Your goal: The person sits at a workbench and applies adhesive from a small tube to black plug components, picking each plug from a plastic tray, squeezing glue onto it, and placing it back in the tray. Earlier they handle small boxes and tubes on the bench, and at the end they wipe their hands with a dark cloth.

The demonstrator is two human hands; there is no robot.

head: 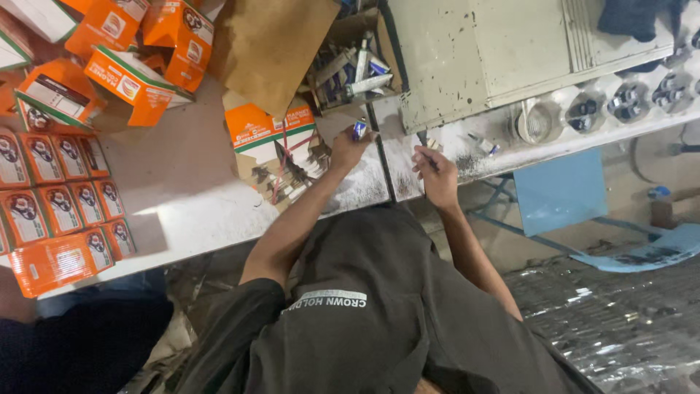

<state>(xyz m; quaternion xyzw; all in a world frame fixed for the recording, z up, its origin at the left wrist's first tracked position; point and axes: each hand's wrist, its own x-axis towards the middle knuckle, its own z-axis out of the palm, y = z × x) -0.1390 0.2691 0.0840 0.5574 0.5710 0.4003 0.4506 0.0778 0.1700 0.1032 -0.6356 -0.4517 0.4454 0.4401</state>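
My left hand [348, 149] reaches over the white worktable [182, 197] and holds a small blue and silver tube [359, 129] upright in its fingertips. My right hand [439, 177] is just to the right, fingers closed around a thin dark tool [423, 141] whose tip points at the table's dusty surface. The two hands are about a hand's width apart, either side of a dark seam in the table. My dark shirt fills the lower middle of the view.
Orange boxes [58, 197] lie in rows and piles on the left. A brown cardboard sheet [270, 44] and an open carton of tubes [354, 73] sit behind my hands. A grey metal plate [474, 51], round parts [627, 98] and a blue stool [561, 191] are on the right. Another person's dark clothing [73, 343] shows at lower left.
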